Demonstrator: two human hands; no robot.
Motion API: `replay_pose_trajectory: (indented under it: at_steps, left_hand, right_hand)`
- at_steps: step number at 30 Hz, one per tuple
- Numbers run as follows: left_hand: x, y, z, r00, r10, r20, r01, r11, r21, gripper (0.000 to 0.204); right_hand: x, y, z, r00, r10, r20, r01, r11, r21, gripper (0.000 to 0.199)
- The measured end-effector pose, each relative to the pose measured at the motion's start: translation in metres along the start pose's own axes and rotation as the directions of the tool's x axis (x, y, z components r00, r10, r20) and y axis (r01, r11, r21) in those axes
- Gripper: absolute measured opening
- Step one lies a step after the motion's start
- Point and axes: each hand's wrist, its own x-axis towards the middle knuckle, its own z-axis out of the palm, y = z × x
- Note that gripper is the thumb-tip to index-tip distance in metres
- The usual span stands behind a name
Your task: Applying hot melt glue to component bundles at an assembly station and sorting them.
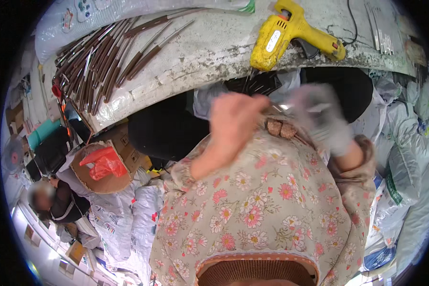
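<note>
My bare left hand [233, 125] is closed in front of my chest, its fingers curled together and slightly blurred. From its fingertips a thin brown-and-silver stick [276, 107] reaches toward my right hand. My right hand [321, 114], in a pale grey glove, is so smeared by motion that its fingers cannot be told apart. Just below the stick, two brown textured lumps [281, 128] lie against my flowered smock [257, 205]. Beyond my hands, on the bench, rests a yellow glue gun [276, 40], its nozzle pointing toward me.
Brown-handled metal rods [105, 57] are heaped on the worn white bench [186, 57] at the left. Several bare thin rods [379, 31] lie at the far right. A cardboard box [102, 186] holds a red bag [105, 162]. Plastic sacks [400, 176] crowd the right; another person [66, 200] is at left.
</note>
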Motion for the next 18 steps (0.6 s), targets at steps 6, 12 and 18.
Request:
replay_pose_trajectory:
  at_steps: [6, 12, 18]
  left_hand:
    - [-0.003, 0.006, -0.002, 0.983, -0.163, 0.084, 0.16, 0.986, 0.046, 0.029]
    - [0.068, -0.004, -0.032, 0.946, 0.323, 0.031, -0.303, 0.846, 0.439, 0.029]
    - [0.244, -0.063, -0.02, 0.923, 0.366, 0.122, -0.262, 0.361, 0.895, 0.014]
  right_hand:
    - [0.011, 0.005, 0.012, 0.848, 0.509, 0.15, -0.524, 0.847, 0.092, 0.029]
    - [0.006, 0.035, -0.016, 0.793, 0.435, 0.426, -0.485, 0.875, 0.008, 0.049]
    - [0.016, 0.001, -0.048, 0.87, 0.416, 0.265, -0.424, 0.905, -0.028, 0.06]
